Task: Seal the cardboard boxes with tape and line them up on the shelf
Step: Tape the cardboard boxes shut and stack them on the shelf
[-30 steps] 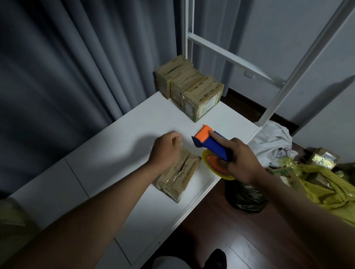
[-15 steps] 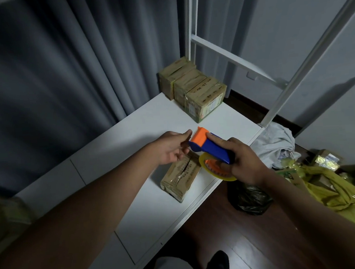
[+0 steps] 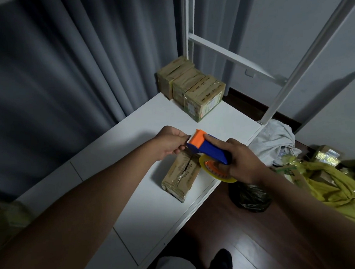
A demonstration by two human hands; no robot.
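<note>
A small cardboard box (image 3: 180, 177) lies on the white shelf (image 3: 148, 210), its top seam split open. My right hand (image 3: 242, 162) grips the blue and orange tape dispenser (image 3: 206, 146), with its yellow tape roll (image 3: 217, 170), just above the box's far end. My left hand (image 3: 169, 142) is at the dispenser's orange toothed end, fingers pinched at the tape's loose end there. Three taped boxes (image 3: 192, 87) stand in a row at the shelf's far corner.
The white shelf frame (image 3: 284, 78) rises at the back right, grey curtains behind it. On the wooden floor to the right lie a black bag (image 3: 250, 198), a white cloth (image 3: 275, 138), yellow bags (image 3: 333, 186) and a small box (image 3: 326, 155).
My left hand has lifted off the box and moved right to the dispenser's orange end. My right hand has raised the dispenser slightly above the box.
</note>
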